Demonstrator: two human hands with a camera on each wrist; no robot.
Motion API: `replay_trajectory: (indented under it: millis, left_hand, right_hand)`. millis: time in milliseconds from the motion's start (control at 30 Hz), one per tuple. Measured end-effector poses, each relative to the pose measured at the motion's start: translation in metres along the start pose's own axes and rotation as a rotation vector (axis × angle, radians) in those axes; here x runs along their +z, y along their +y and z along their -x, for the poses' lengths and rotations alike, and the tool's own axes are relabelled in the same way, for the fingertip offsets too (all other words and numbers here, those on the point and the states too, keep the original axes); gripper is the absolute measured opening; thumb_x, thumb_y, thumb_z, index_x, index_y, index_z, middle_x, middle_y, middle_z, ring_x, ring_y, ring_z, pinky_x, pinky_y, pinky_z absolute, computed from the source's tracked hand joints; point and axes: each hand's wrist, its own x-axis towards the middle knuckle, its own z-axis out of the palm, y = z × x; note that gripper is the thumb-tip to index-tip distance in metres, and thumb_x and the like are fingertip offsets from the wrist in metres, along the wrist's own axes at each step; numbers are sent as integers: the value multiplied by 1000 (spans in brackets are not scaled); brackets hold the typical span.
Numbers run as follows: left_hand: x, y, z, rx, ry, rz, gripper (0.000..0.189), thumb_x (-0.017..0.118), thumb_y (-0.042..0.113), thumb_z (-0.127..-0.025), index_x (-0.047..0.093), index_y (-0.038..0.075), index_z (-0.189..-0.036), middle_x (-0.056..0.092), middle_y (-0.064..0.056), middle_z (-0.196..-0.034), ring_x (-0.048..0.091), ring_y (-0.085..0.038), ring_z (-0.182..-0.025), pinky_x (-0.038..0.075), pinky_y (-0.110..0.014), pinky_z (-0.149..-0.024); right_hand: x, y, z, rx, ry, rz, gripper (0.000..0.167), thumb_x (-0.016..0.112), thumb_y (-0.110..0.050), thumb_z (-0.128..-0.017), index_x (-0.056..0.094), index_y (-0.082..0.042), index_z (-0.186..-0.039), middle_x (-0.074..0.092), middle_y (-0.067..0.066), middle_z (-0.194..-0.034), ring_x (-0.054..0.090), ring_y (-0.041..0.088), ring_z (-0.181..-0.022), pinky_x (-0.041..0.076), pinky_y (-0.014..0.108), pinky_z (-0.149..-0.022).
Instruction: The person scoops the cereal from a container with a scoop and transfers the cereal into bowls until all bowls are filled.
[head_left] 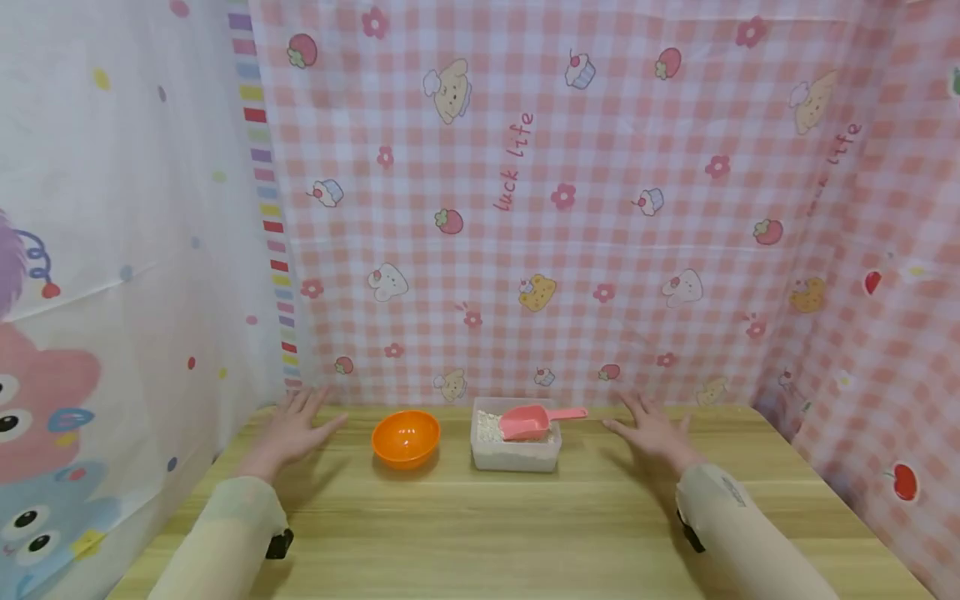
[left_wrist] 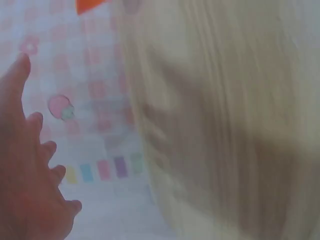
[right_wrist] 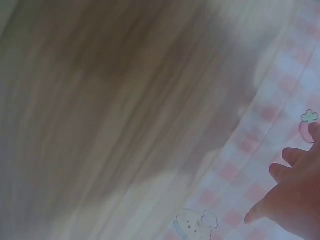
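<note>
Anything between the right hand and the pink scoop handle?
Nothing visible. In the head view the right hand lies open on the table, just right of the pink scoop, whose handle points toward it over the rim of the clear container. Only bare tabletop lies between.

Readable text appears only on the pink checked cloth point(head_left: 570, 208) hung behind the counter. The words "luck life" stand in pink script, slanting upward, on the rear panel of the cloth, among printed strawberries, cupcakes and flowers. The same script recurs on the right-hand panel of the cloth, where only "life" can be made out; the first word is too foreshortened to read. A faint mark on the right sleeve point(head_left: 731, 492) is too small to read. Both wrist views are blurred and show no legible lettering.
</note>
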Motion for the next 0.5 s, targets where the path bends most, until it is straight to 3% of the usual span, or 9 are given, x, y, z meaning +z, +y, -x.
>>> replay_trajectory:
  millis: [167,367,500]
  left_hand:
    - [0,30,-11,64,55,72,89,38,70,-92,18,12,-156,11,-23,-158,13,-50,-141,11,-72,-106]
    - [2,66,-22,117,88,229,87,48,64,-92,19,14,-156,13,-21,-159,18,-49,-140,19,-68,-107]
    - [7,90,-24,116,72,376,85,56,55,-92,19,12,-156,11,-18,-160,15,-46,-142,17,-68,-108]
  right_hand:
    - [0,-7,2,14,0,-140,84,35,-66,-95,17,-10,-156,11,27,-157,11,53,-139,-11,79,-96]
    - [3,-26,-4,-1,-26,-488,76,36,-50,-102,10,-1,-154,9,27,-157,8,47,-142,7,63,-112]
    - [13,-39,-14,43,19,-714,70,36,-40,-105,13,7,-152,12,30,-156,11,44,-142,13,56,-115]
